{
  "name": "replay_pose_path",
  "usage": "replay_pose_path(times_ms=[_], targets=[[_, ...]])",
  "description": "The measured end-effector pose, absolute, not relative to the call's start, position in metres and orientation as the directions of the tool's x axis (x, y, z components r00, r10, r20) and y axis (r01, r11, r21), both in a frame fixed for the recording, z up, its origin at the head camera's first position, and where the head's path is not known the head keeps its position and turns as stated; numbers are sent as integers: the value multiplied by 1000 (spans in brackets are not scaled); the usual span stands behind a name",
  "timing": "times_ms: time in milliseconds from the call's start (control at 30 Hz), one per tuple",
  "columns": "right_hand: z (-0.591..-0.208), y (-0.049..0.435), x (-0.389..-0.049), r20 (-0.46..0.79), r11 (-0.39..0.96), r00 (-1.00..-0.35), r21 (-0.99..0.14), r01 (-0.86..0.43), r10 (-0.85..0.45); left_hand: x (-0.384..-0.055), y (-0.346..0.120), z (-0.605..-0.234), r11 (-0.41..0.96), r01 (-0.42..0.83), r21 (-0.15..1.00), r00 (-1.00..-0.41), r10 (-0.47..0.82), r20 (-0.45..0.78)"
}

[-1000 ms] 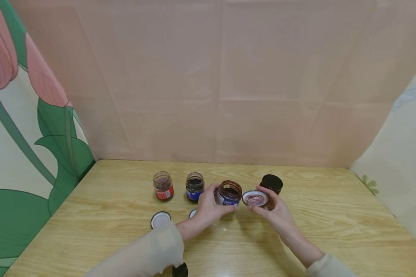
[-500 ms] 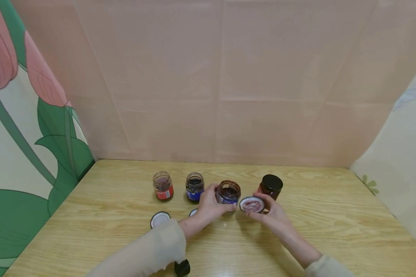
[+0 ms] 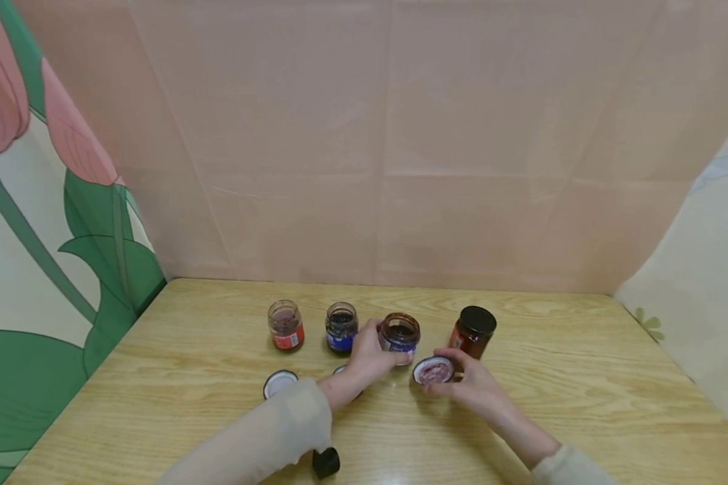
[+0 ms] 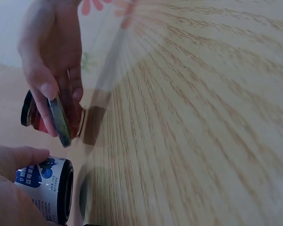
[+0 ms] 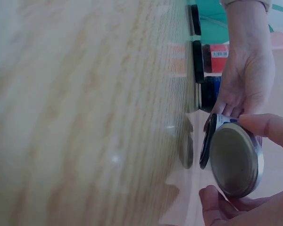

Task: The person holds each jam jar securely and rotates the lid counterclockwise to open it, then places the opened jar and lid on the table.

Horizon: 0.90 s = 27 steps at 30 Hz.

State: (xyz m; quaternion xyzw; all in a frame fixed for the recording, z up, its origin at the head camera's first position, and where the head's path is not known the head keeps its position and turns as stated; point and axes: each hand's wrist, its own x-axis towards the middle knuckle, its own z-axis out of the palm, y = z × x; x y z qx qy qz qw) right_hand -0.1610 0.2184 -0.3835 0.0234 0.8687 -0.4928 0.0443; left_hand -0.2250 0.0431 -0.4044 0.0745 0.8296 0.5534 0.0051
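Observation:
My left hand grips a glass jar with a blue-and-white label, its mouth uncovered and dark contents inside. Blueberry pictures show on the label of that jar in the left wrist view. In front and to the right of it, my right hand pinches a round lid by the edge. The lid's underside is smeared with reddish residue and tilts up towards the head camera. Its smooth outer face, the lid in the right wrist view, overlaps the held jar.
Two uncovered jars, one red-labelled and one blue-labelled, stand at left. A dark-lidded jar stands behind my right hand. An upturned lid and another lid, partly hidden, lie near my left forearm. A black object is at the front.
My right hand has moved the lid left and nearer to me, down from beside the jar's rim. More of the dark-lidded jar shows. My left hand keeps hold of its jar, almost still.

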Motion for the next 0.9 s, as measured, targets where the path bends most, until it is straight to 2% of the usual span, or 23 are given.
replay_pose_path(times_ms=[167,433,567,767,900], targets=[[-384,216,-162,-108,553,-993,-830,70,-37,-229,46,-406,386,112,916,-990,126,68],[-383,212,-164,-91,540,-994,-840,43,-61,-232,49,-407,398,110,911,-991,111,72],[-383,211,-166,-83,613,-993,-790,17,-79,-235,51,-409,408,124,905,-989,121,81],[-384,207,-171,-27,678,-976,-724,-129,-215,-238,52,-410,443,143,885,-988,123,98],[-384,201,-172,-9,741,-979,-655,-147,-202,-238,53,-409,481,129,867,-989,129,76]])
